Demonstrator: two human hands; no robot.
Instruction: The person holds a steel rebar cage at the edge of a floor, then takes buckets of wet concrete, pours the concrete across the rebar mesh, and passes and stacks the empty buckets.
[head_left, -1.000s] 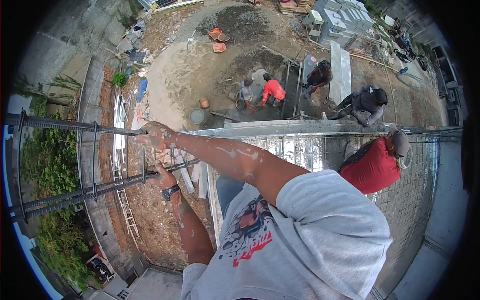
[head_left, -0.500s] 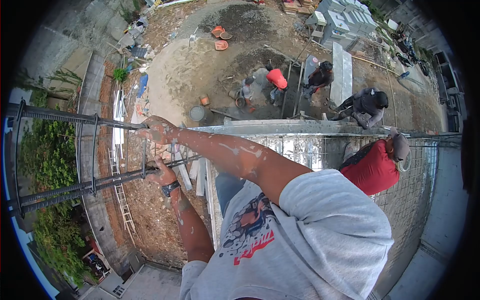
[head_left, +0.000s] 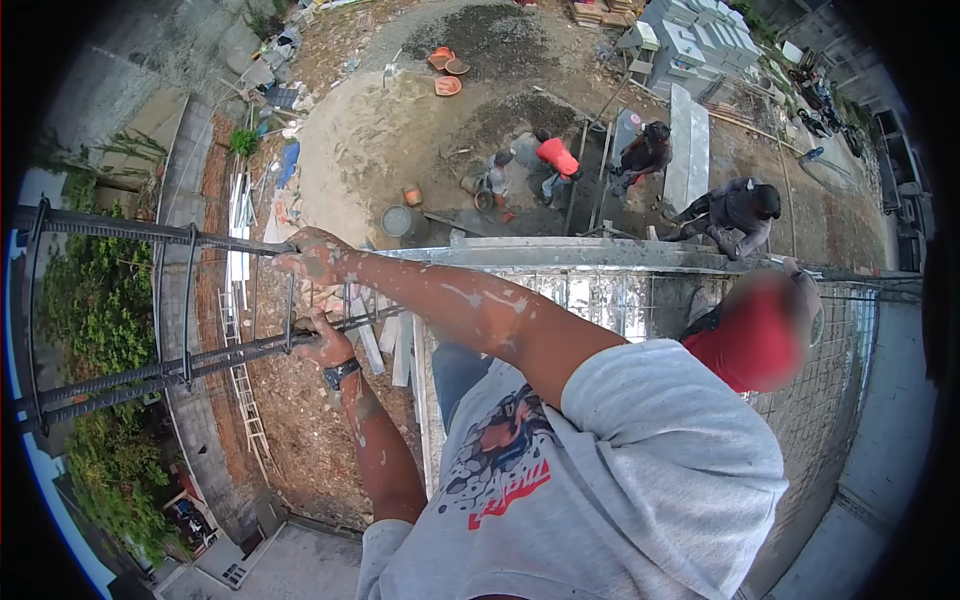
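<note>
A rebar cage [head_left: 190, 310], made of ribbed steel bars joined by thin stirrups, reaches in from the left edge. My right hand [head_left: 312, 258], smeared with grey cement, is wrapped round the upper bar near where it passes out of sight. Lower down, my left hand [head_left: 326, 345] grips the cage's lower bars beside a stirrup; a dark watch [head_left: 341, 374] is on that wrist. Part of the bars is hidden behind my fingers. My right arm crosses over the formwork edge.
Beside me on the right, a person in red [head_left: 745, 340] bends over a rebar mesh [head_left: 810, 400]. Another person sits on the concrete edge [head_left: 735, 215]. Several people work below near buckets [head_left: 397, 221] and sand [head_left: 345, 150]. A ladder [head_left: 248, 410] leans far beneath the cage.
The view has shifted very slightly. Both hands keep their hold on the rebar cage, which stays almost in the same place.
</note>
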